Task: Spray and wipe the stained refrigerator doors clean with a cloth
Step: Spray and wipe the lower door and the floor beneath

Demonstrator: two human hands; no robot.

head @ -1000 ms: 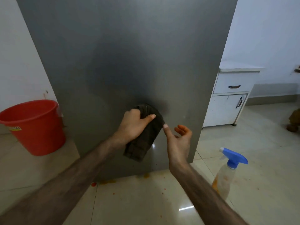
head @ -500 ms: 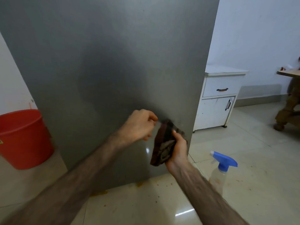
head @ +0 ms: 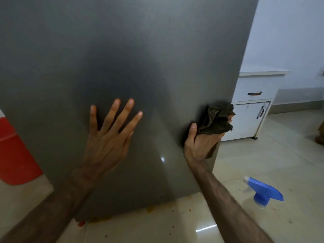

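Now the cloth (head: pixel 216 120) sits in my right hand (head: pixel 201 142), where a second ago my left hand (head: pixel 107 144) was rubbing it on the middle of the refrigerator door (head: pixel 140 50). The swap happened half a second back; since then the right hand has carried the cloth out to the door's right edge, fingers curled round the bunched fabric, thumb lying up along the grey panel. My left hand has opened out flat, fingers spread and pressed against the door lower down, holding nothing. I read that as bracing the door while the right hand works the edge, so the wiping has moved from the centre to the margin. The face of the door looks free of stains from here, though the lower corners are dim. Orange spatter lies on the floor tiles (head: pixel 157 225) under the door. The spray bottle (head: pixel 263 192) stands on the floor to my right, untouched, with a red bucket (head: pixel 15 155) at far left.
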